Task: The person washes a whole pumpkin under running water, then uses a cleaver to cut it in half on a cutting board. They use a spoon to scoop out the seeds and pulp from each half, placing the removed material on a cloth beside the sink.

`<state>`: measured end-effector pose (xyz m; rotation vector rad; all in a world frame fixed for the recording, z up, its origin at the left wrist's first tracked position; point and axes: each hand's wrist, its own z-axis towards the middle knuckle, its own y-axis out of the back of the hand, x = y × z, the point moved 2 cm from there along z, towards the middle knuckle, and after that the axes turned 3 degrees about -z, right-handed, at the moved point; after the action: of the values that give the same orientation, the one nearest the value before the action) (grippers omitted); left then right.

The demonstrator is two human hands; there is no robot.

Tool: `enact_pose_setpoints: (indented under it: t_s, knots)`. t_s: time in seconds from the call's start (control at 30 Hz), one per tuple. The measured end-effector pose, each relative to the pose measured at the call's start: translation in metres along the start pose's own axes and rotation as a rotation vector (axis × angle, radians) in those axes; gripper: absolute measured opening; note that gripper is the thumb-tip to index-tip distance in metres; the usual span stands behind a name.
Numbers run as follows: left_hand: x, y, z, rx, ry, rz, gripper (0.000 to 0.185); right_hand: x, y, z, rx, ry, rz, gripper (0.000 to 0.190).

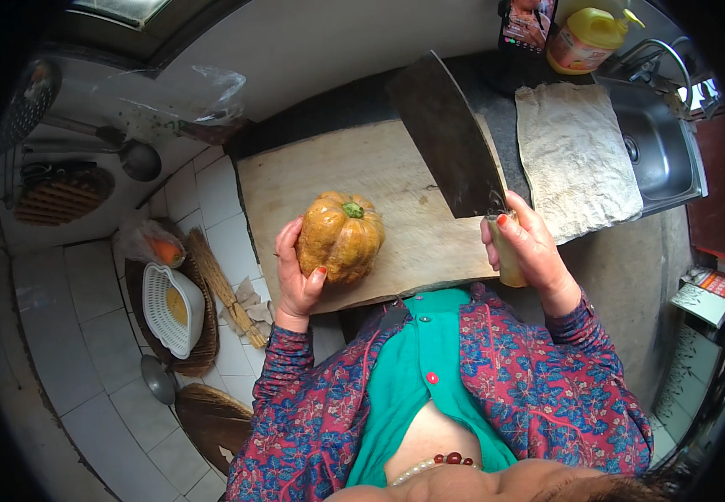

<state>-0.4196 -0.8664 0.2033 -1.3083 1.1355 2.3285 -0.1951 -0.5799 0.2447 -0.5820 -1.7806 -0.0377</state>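
Observation:
A ribbed orange-brown pumpkin [341, 241] with a short green stem stub rests on a wide wooden cutting board [413, 251]. Around its left side curls my left hand [296, 270], thumb in front and fingers behind. My right hand [535, 251] grips the pale handle [510, 257] of a large cleaver [447, 138]. The broad dark blade points away from me, over the right part of the board, and stays apart from the pumpkin. Part of the board's right edge is hidden behind the blade.
Right of the board lies a whitish cloth [579, 157], beside a steel sink [651, 138]. A phone [526, 25] and a yellow pump bottle [588, 41] stand behind. To the left are a white plastic basket [171, 310], a straw brush [227, 288] and hanging ladles [139, 160].

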Motion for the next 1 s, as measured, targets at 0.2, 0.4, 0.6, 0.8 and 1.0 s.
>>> enact_pose_setpoints:
  t_s: [0.2,0.4,0.6,0.8,1.0]
  knots:
    - [-0.001,-0.001,0.007,0.032,0.012,0.019,0.074,-0.003,-0.004,0.000,0.032,-0.025,-0.014,0.054]
    - [-0.008,-0.006,0.018,0.039,-0.024,0.048,0.070,0.001,-0.007,-0.002,0.052,-0.017,-0.064,0.054]
    - [-0.024,-0.018,0.034,-0.006,-0.052,0.301,0.068,0.010,-0.014,-0.006,0.081,0.035,-0.114,0.047]
    - [-0.029,-0.019,0.040,0.059,-0.045,0.244,0.065,0.013,-0.021,-0.015,0.065,0.052,-0.143,0.048]
    - [-0.036,-0.014,0.039,0.131,0.207,0.203,0.074,0.012,-0.029,-0.025,0.019,0.048,-0.099,0.050]
